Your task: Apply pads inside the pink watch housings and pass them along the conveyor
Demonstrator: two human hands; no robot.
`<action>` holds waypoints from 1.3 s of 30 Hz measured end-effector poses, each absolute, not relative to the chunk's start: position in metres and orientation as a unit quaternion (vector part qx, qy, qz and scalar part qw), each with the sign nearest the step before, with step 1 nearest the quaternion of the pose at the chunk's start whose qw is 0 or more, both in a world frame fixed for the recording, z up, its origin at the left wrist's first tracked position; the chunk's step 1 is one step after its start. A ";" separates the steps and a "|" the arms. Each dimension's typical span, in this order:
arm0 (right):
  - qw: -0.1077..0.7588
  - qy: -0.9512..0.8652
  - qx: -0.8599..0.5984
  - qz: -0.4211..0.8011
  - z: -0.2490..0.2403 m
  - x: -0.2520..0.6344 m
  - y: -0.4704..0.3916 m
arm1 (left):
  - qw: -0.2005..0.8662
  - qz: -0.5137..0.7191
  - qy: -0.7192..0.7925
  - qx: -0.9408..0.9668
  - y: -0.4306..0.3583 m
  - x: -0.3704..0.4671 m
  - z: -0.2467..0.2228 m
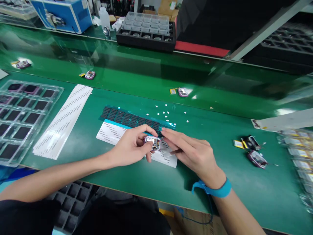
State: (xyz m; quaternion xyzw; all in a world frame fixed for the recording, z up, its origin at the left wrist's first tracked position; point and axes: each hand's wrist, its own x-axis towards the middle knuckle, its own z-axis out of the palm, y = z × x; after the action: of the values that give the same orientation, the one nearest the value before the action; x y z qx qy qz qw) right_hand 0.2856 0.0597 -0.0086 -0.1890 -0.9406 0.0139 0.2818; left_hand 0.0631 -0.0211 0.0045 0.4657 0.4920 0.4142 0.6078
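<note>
My left hand (pixel 133 145) is closed around a smartwatch case (pixel 153 143), its open side up with the circuitry showing. My right hand (pixel 193 150) is closed just to the right of the case, thumb and forefinger pinched at its upper right edge. A slim grey metal tool (pixel 174 152) sticks out from under the right fingers; what the fingertips themselves pinch is too small to make out. Beneath both hands lies a white printed backing sheet (pixel 111 132). Just behind it is a strip of black adhesive pieces (pixel 127 118) on blue film.
Small white tabs (pixel 166 112) lie scattered behind my hands. Opened watch cases with batteries lie right (pixel 256 159) and on the green ledge (pixel 183 92). A clear tray (pixel 31 117) and white label sheets (pixel 65 120) are left; packed batteries (pixel 302 153) stand far right. A blue wristband (pixel 217 189) trails a cord.
</note>
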 end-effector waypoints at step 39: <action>0.253 -0.752 -0.318 0.520 -0.003 0.256 0.036 | 0.376 0.441 0.506 0.638 -0.039 0.072 -0.002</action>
State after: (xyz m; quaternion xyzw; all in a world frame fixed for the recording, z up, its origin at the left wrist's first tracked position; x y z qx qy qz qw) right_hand 0.2562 0.0359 -0.0028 -0.3175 -0.7516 0.5196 0.2534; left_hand 0.0720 -0.0386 -0.0024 0.6383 0.5064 0.4409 0.3764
